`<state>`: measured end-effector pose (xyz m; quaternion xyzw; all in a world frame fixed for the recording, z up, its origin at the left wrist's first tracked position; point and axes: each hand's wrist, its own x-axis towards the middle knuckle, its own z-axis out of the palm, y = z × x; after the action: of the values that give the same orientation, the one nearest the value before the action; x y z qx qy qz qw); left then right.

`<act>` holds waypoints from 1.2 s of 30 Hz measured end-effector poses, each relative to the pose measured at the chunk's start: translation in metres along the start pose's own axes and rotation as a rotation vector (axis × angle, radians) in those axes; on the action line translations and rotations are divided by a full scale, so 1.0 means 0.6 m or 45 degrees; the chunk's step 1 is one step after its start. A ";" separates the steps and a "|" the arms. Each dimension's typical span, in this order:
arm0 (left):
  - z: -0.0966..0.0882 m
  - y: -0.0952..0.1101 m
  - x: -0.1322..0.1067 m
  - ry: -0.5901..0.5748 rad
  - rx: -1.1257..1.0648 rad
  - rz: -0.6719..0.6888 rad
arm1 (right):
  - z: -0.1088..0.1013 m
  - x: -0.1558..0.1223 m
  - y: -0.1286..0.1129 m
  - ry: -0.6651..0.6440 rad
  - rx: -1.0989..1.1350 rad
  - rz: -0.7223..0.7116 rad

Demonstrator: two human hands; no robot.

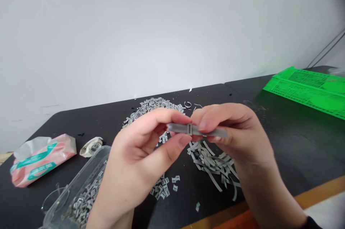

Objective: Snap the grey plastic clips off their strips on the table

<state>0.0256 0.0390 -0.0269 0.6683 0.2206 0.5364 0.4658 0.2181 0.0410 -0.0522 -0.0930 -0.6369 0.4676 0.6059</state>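
A grey strap [178, 128] spans the gap between my hands, above the middle of the table. A small grey buckle [189, 129] sits around it. My left hand [142, 150] pinches the buckle between thumb and forefinger, while the strap's left end sticks out past those fingertips. On the other side, my right hand [239, 133] is closed on the strap, thumb on top, with the other end poking out below. Beneath the hands lie a pile of loose grey strips [212, 166] and a smaller heap of buckles [161, 187], partly hidden by my left hand.
A large heap of small grey pieces [151, 106] lies behind my hands. At left are a clear plastic box [54, 211] of small parts, glasses [55, 198], a wristwatch [91, 147] and a tissue pack [43, 159]. A green basket [307, 83] stands far right on the black table [296, 150].
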 end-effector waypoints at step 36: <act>-0.006 -0.009 0.011 0.091 1.220 0.577 | 0.039 0.000 -0.010 0.538 -0.516 0.237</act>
<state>0.0258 0.0482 -0.0283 0.8183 0.3067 0.4853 -0.0274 0.2005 0.0264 -0.0439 -0.3648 -0.5658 0.3549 0.6487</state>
